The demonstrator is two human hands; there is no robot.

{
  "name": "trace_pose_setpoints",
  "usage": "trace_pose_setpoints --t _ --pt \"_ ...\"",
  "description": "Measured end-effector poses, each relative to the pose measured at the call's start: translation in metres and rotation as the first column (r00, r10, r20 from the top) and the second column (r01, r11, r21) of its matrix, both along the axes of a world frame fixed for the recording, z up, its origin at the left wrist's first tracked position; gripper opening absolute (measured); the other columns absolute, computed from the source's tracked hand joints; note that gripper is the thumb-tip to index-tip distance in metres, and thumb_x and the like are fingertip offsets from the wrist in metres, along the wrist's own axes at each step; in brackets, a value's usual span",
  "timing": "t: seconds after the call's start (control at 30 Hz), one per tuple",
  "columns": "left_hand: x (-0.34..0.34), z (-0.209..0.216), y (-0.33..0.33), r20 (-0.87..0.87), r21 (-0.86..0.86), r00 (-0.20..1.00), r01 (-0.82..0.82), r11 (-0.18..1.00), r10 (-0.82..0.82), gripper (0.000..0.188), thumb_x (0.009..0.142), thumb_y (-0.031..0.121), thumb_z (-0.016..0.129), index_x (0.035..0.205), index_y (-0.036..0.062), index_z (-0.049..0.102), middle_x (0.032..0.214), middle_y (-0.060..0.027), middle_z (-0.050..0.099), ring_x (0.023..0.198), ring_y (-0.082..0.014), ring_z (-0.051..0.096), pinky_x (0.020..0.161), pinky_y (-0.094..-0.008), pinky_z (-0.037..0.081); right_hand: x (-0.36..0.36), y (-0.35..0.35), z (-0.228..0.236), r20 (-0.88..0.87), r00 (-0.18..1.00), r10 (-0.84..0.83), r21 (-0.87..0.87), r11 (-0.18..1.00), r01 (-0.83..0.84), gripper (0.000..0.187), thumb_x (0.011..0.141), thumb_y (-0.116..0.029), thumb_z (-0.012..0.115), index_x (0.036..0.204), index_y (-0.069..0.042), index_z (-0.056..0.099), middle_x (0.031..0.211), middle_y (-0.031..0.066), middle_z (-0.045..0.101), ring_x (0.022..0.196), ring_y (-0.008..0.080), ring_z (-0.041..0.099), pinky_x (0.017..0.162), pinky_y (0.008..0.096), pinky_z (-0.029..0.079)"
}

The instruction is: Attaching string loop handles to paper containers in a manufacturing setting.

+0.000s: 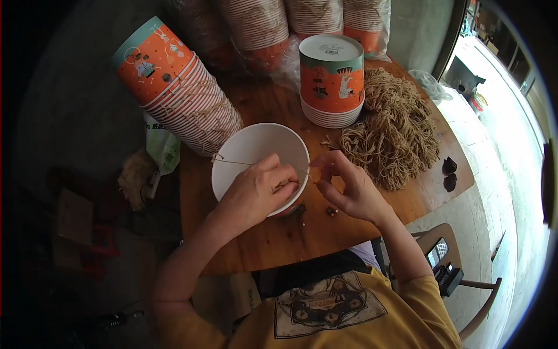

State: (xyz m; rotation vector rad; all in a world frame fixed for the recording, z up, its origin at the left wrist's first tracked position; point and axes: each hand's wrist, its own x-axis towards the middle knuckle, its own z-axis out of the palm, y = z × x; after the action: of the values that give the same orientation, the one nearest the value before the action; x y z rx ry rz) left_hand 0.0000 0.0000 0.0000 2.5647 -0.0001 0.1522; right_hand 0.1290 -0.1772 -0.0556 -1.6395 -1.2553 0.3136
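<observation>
A paper bucket [244, 142] with a white inside stands mouth up before me on the table. A thin tan cord [235, 162] is looped through the left side of its rim and runs across the mouth toward the right side. My left hand [258, 189] reaches over the near rim with its fingers curled inside the bucket, closed at the cord; its fingertips are partly hidden. Just outside the right rim, my right hand [351, 189] has thumb and fingers bent together in a pinch at the cord's end, which is hard to make out.
A leaning stack of orange buckets [186, 99] stands at the left, an upside-down stack [331, 81] behind. Tan cords [395, 134] lie heaped at the right, near dark pieces [449, 174]. Wrapped bucket stacks [256, 29] line the back. A chair [482, 302] holds a phone [437, 252].
</observation>
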Motion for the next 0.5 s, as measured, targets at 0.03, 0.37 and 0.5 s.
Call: trace_pose_setpoints --t 0.03,0.37,0.5 --pt "-0.001 -0.001 0.0 0.018 0.001 1.0 -0.022 1.0 0.022 0.012 0.081 0.013 0.064 0.087 0.0033 0.059 0.083 -0.0106 0.05 0.076 -0.0279 0.058 0.068 -0.0394 0.047 -0.001 -0.001 0.0 -0.004 1.0 0.009 0.023 1.0 -0.008 0.033 0.083 -0.003 0.057 0.114 -0.004 0.049 0.082 0.0038 0.054 0.075 0.0138 0.057 0.074 0.029 0.048" --pt "-0.012 0.016 0.01 -0.032 -0.055 0.987 -0.161 0.985 0.159 0.008 0.083 0.008 0.058 0.084 0.0014 0.055 0.082 -0.0093 0.051 0.071 -0.0232 0.057 0.064 -0.0345 0.047 0.0 -0.001 -0.003 -0.111 0.993 0.041 0.09 0.995 -0.031 0.032 0.083 -0.005 0.057 0.114 -0.004 0.049 0.075 0.0065 0.055 0.073 0.0187 0.058 0.074 0.0319 0.047" --pt "-0.016 0.017 0.013 -0.066 -0.057 0.98 -0.192 0.98 0.189 0.007 0.084 0.008 0.057 0.084 0.001 0.054 0.08 -0.0095 0.054 0.07 -0.0233 0.058 0.064 -0.0337 0.047 0.0 0.001 -0.002 -0.115 0.991 0.066 0.116 0.992 -0.053 0.032 0.084 -0.005 0.057 0.115 -0.004 0.049 0.076 0.0065 0.057 0.075 0.0189 0.06 0.077 0.0318 0.047"
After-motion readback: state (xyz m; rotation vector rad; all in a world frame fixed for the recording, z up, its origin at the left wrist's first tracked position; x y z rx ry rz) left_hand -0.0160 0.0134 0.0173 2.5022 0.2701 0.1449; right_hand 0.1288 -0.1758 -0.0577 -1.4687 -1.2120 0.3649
